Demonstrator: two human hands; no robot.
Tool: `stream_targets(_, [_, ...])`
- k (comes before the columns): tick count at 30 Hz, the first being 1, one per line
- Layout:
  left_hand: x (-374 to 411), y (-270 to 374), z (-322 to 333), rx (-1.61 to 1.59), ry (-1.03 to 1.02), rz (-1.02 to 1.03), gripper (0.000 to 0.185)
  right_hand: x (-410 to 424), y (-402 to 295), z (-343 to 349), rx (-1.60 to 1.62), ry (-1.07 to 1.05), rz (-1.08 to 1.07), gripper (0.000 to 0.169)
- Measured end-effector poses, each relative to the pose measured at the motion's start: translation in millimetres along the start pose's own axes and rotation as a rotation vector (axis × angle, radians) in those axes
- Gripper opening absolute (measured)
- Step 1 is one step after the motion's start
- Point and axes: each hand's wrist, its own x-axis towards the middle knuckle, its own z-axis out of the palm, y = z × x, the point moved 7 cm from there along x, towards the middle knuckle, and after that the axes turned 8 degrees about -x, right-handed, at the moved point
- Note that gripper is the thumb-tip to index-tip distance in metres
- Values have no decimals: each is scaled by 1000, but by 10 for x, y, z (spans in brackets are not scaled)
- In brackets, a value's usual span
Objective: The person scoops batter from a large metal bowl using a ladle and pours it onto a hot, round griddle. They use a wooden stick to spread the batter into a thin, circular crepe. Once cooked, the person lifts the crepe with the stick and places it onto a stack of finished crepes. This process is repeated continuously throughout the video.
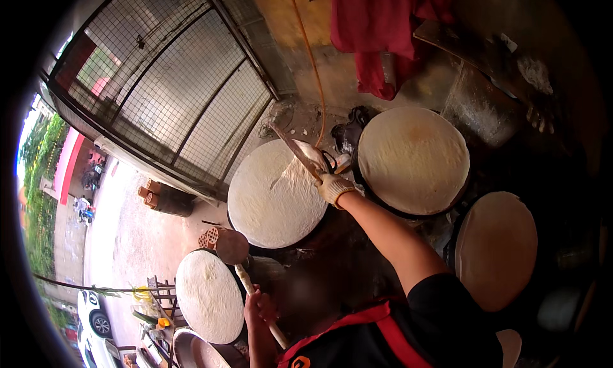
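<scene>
My right hand (334, 188), in a knitted work glove, grips a long flat wooden blade (298, 150). The blade lies across the upper right edge of a large pale flatbread (275, 200) on a round griddle, where the bread's surface is wrinkled. Bare, my left hand (261, 306) is closed around a pale stick-like handle (246, 281) beside a smaller round flatbread (210, 296). A round brown disc (232, 247) is at the handle's upper end; I cannot tell whether they are joined.
Further round flatbreads lie on griddles at the right (414, 159) and far right (498, 250). Perforated briquettes (208, 237) stand near the disc. A wide basin (196, 351) is at lower left. An orange hose (311, 57) hangs along the wall beside a mesh panel (191, 80).
</scene>
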Motion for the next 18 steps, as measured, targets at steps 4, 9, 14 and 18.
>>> stream_targets(4, [-58, 55, -59, -29, 24, 2, 17, -238, 161, 208, 350, 1, -177, 46])
stream_targets(9, [-46, 99, 109, 49, 115, 3, 18, -803, 269, 1016, 441, -8, -188, 36])
stream_targets(14, [117, 64, 44, 154, 125, 33, 19, -1077, 353, 723, 694, -191, -63, 38])
stream_targets(18, [219, 81, 443, 95, 116, 29, 12, -1241, 271, 600, 603, -222, -26, 48])
